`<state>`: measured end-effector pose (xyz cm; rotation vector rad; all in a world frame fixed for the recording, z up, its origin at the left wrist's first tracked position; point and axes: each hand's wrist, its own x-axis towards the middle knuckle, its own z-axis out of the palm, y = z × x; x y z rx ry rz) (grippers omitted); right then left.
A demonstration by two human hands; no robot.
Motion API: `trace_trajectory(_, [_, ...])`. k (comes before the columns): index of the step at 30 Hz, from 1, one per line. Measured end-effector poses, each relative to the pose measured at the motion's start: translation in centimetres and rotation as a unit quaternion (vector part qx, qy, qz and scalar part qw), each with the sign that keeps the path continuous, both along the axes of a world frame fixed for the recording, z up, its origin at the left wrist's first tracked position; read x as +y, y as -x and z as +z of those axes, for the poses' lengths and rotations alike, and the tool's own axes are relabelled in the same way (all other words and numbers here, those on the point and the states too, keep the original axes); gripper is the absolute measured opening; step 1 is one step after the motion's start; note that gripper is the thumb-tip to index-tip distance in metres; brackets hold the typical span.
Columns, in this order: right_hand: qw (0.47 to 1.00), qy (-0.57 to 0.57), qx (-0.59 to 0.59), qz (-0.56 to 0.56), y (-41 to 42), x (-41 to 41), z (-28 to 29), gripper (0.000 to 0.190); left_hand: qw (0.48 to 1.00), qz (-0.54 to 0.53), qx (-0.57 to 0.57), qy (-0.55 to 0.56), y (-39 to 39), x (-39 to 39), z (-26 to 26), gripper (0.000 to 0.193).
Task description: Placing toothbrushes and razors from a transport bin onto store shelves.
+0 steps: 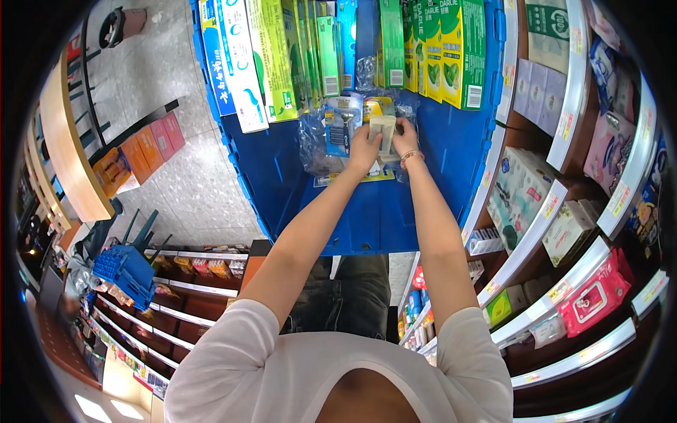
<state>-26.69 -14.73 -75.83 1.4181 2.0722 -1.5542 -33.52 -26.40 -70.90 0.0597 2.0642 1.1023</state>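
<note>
Inside a blue plastic crate (365, 222), my left hand (364, 150) and my right hand (406, 138) hold small pale cream packs (382, 129) between them. A beaded bracelet circles my right wrist. Beside my left hand lies a razor in a blue blister card (338, 132), over crumpled clear plastic (313, 150). Beyond the packs is a yellow package (374, 106), partly hidden. Under my left wrist, another yellow-edged blister pack (328, 180) lies on the crate floor. Green toothpaste boxes (329, 58) and yellow-green Darlie boxes (453, 58) stand upright at the crate's far end.
Shelves on the right hold tissue packs (521, 195) and a pink wipes pack (595, 301). A wooden-edged display (74, 148) and orange boxes (138, 153) are at left. Behind on the left, a person (79, 275) is near a blue crate (124, 272). A bin (124, 26) stands on the floor.
</note>
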Motion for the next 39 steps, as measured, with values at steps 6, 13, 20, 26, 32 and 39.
trace_trajectory(6, [0.997,0.030,0.036,-0.057,0.8,-0.9,3.9,0.017,1.000,-0.006,-0.017,0.022,1.0,-0.1,-0.7,0.028])
trace_trajectory(13, [0.926,0.253,0.110,-0.259,0.1,-2.5,7.7,0.029,0.961,0.148,-0.201,-0.123,-0.1,-0.3,2.2,0.029])
trace_trajectory(20, [0.911,0.202,0.148,-0.329,-2.0,-2.4,8.1,0.026,0.986,-0.044,-0.106,-0.120,1.1,-3.5,3.1,0.016])
trace_trajectory(26, [0.890,0.210,0.163,-0.371,-1.8,-2.0,9.3,0.026,0.864,-0.431,-0.005,0.261,-2.4,-12.6,-0.2,0.030])
trace_trajectory(32, [0.833,0.283,0.082,-0.469,-3.3,-2.8,9.1,0.028,0.803,-0.524,0.045,0.279,-1.7,-12.5,0.9,0.043])
trace_trajectory(39, [0.799,0.375,0.119,-0.456,-6.6,-3.2,16.6,0.027,0.872,-0.471,0.093,0.101,-0.2,-12.0,9.5,0.047])
